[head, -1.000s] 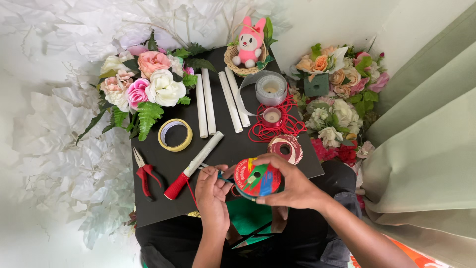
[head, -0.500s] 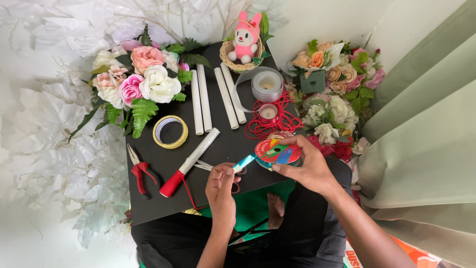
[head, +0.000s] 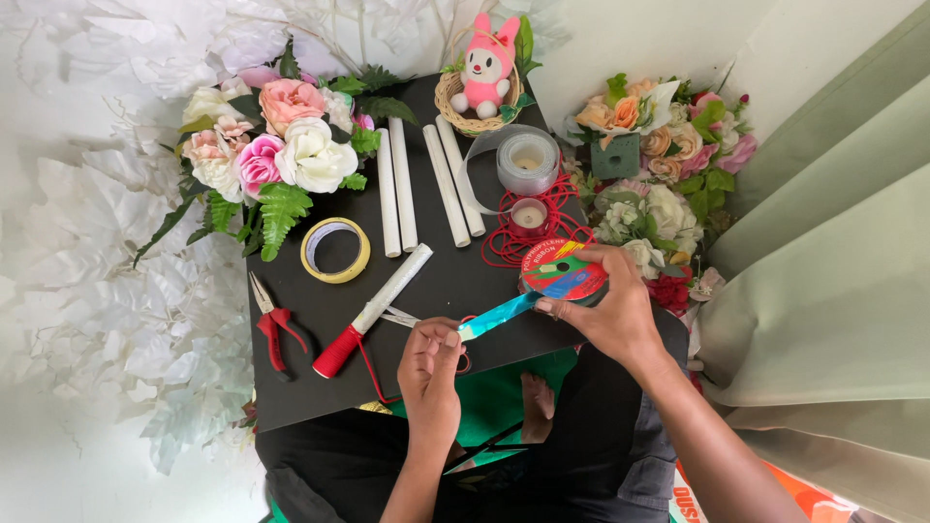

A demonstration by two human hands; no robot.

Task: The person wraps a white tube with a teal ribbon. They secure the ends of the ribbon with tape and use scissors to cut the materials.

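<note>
Right hand (head: 610,310) fingers clasping ribbon spool (head: 562,273), left hand (head: 431,363) fingers pinching blue ribbon end (head: 494,318)

head cam | looks straight down | close above black table (head: 320,387) | single view

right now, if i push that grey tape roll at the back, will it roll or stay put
The grey roll lies flat on its side, so it will probably slide, not roll. It looks hollow and likely light. Its loose tail curls toward the white sticks, so it may drag or snag there.
</note>
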